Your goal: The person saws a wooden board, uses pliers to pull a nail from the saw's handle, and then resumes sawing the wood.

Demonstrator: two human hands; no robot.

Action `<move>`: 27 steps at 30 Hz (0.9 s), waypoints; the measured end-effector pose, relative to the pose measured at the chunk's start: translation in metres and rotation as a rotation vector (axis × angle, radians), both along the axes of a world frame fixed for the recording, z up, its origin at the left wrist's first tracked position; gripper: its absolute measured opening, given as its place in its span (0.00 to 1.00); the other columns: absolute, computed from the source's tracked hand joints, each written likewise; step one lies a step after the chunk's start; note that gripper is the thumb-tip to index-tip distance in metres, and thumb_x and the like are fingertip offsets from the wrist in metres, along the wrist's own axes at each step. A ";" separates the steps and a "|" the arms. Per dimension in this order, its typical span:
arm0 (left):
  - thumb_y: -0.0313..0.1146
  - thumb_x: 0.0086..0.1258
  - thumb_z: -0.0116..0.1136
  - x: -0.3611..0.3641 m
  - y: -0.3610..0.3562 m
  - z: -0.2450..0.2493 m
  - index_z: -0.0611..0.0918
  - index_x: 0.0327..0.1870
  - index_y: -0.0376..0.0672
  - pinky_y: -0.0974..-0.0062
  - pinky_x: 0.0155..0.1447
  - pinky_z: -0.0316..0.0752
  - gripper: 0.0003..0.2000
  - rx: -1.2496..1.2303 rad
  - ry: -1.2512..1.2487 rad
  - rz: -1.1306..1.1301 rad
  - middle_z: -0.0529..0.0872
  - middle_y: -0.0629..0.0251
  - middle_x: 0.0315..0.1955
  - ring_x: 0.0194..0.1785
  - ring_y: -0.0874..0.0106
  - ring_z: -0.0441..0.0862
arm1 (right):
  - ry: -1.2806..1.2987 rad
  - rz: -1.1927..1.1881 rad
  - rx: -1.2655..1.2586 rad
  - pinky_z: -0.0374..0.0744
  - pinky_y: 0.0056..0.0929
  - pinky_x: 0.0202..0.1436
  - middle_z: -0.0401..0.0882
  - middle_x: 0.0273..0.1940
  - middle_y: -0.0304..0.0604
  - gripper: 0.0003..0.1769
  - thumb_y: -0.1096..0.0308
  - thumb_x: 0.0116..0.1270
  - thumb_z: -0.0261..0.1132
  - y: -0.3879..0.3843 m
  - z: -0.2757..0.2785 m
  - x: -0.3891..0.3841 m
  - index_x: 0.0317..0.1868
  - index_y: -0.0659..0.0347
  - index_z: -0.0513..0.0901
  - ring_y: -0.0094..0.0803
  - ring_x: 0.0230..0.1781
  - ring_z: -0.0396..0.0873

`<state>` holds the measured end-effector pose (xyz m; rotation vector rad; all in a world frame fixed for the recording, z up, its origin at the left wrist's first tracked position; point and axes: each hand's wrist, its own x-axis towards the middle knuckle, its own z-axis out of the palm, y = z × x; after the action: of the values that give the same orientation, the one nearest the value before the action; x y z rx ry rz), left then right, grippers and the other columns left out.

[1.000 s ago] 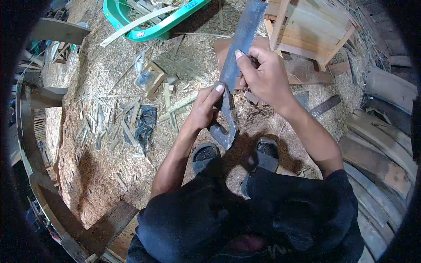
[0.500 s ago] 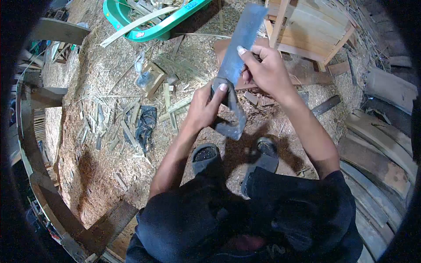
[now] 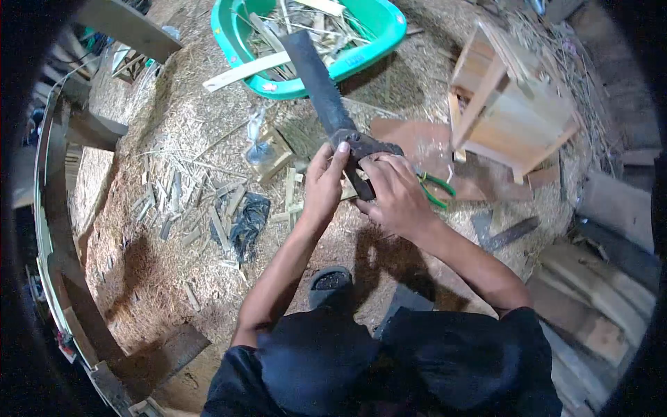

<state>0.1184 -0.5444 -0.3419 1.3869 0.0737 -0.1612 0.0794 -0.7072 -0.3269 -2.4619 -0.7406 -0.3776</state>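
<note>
A hand saw point(image 3: 321, 87) with a dark toothed blade points away from me toward a green basin point(image 3: 379, 42). My right hand point(image 3: 392, 194) is wrapped around the saw's dark handle. My left hand point(image 3: 323, 184) pinches the saw where the blade meets the handle, fingers on the near side. Both hands hold the saw above the sawdust-covered ground, in front of my knees.
The green basin holds bamboo strips. A wooden stool point(image 3: 511, 104) stands to the right. Green-handled pliers point(image 3: 434, 191) lie by a brown board point(image 3: 417, 142). Cut bamboo pieces point(image 3: 201, 201) and a black plastic scrap point(image 3: 250, 219) litter the left. Planks point(image 3: 590, 306) lie at the right.
My right hand slid from the blade down onto the handle. The saw swung so its blade points up-left toward the basin. The camera view shifted, showing more of the basin.
</note>
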 end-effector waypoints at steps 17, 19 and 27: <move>0.41 0.80 0.50 -0.065 0.169 0.359 0.83 0.39 0.33 0.77 0.39 0.74 0.18 -0.082 0.124 0.654 0.85 0.62 0.27 0.32 0.75 0.82 | 1.308 -0.108 1.437 0.73 0.30 0.33 0.64 0.24 0.30 0.10 0.62 0.74 0.63 0.135 0.361 0.026 0.40 0.59 0.75 0.20 0.23 0.64; 0.41 0.80 0.49 -0.092 0.195 0.403 0.84 0.39 0.33 0.79 0.39 0.72 0.18 -0.078 0.126 0.758 0.86 0.63 0.26 0.31 0.77 0.81 | 1.598 -0.033 1.735 0.72 0.28 0.32 0.62 0.23 0.28 0.11 0.61 0.74 0.62 0.161 0.394 0.021 0.40 0.59 0.75 0.20 0.22 0.63; 0.39 0.80 0.49 -0.184 0.289 0.526 0.83 0.38 0.34 0.79 0.39 0.76 0.17 -0.001 0.222 1.125 0.86 0.63 0.28 0.30 0.77 0.82 | 1.984 0.124 1.843 0.71 0.30 0.33 0.64 0.21 0.29 0.15 0.54 0.76 0.59 0.292 0.512 -0.009 0.37 0.56 0.74 0.24 0.21 0.63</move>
<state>-0.0659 -0.2550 0.1837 1.1459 1.0071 0.6241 0.0699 -0.4148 0.1853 -0.2199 0.3878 0.9471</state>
